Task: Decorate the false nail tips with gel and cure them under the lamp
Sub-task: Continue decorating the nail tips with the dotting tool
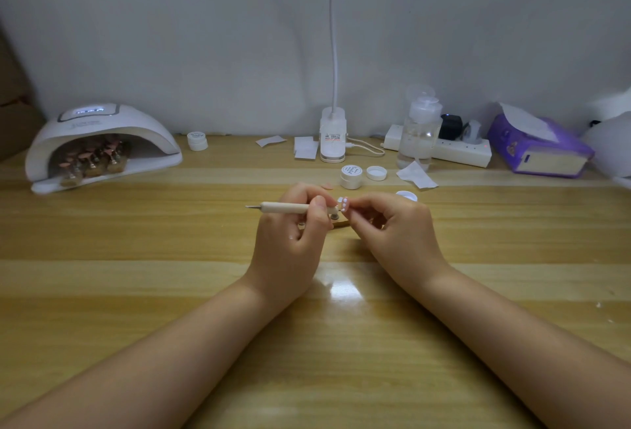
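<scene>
While the nail tip (345, 204) with white dots sat on its small stand above the table (136, 258), the right hand (392, 227) pinched it, probably to steady it; the left hand (293, 224) curled round the dotting pen (283, 207), its point turned away; an open gel jar (351, 176) stood behind; the lamp (102, 145) held other tips far left.

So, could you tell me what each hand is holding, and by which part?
The left hand grips the cream tool near its right end. The right hand pinches the nail tip; where exactly cannot be told.
</scene>
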A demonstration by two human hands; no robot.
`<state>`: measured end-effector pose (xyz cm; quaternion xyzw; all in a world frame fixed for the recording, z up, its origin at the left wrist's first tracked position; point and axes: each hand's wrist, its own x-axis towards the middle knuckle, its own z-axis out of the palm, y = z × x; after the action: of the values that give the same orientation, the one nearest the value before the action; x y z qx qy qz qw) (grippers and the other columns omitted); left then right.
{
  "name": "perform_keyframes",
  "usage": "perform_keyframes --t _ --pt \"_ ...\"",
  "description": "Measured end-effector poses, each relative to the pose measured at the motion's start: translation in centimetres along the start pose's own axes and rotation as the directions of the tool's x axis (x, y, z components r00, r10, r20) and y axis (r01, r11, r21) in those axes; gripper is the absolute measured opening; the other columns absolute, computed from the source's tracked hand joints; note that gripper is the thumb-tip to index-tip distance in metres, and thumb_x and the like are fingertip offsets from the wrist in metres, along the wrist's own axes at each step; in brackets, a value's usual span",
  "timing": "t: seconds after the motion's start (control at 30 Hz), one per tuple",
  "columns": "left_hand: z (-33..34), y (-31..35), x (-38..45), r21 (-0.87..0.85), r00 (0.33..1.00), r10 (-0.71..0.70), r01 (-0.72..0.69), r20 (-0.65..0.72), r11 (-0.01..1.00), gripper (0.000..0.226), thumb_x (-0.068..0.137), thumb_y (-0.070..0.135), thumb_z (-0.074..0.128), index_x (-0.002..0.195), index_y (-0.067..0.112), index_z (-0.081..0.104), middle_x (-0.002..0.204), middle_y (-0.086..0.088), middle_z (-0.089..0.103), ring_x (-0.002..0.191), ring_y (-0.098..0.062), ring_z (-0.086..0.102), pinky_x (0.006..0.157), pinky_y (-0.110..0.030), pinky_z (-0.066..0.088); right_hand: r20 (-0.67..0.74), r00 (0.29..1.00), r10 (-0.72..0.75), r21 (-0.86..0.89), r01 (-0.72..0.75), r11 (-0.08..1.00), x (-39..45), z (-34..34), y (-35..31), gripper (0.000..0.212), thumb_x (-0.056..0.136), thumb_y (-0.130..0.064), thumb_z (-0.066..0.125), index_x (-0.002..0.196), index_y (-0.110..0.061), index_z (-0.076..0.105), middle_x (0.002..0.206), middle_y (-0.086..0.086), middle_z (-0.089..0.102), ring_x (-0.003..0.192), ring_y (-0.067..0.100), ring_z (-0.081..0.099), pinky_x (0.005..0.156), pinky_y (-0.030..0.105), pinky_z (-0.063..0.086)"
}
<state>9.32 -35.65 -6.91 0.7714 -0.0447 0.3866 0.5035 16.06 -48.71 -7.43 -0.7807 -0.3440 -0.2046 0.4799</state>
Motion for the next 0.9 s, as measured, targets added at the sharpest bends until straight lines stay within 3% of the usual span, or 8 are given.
perform_keyframes --t 0.47,0.9 --pt "-0.07 0.1 -0.06 -0.014 1.0 -0.008 0.008 0.0 1.0 0.024 0.086 0.035 0.04 0.08 0.021 0.059 0.068 0.001 0.061 0.063 -0.016 0.059 0.059 -0.037 0.049 0.002 1.0 -0.009 -0.006 0.009 1.0 -0.02 -0.07 -0.09 0.009 0.081 -0.008 0.071 0.088 -0.011 0.075 0.074 -0.001 0.07 0.07 0.005 0.057 0.062 0.01 0.043" --pt "-0.11 -0.07 -0.06 -0.007 1.0 -0.027 0.027 0.001 1.0 0.024 0.086 0.037 0.04 0.081 0.024 0.059 0.075 0.003 0.062 0.064 -0.016 0.06 0.06 -0.041 0.049 -0.009 1.0 -0.002 -0.01 0.002 1.0 -0.02 0.11 0.11 0.008 0.081 -0.008 0.071 0.087 -0.011 0.075 0.074 -0.002 0.07 0.064 -0.004 0.055 0.062 0.006 0.039"
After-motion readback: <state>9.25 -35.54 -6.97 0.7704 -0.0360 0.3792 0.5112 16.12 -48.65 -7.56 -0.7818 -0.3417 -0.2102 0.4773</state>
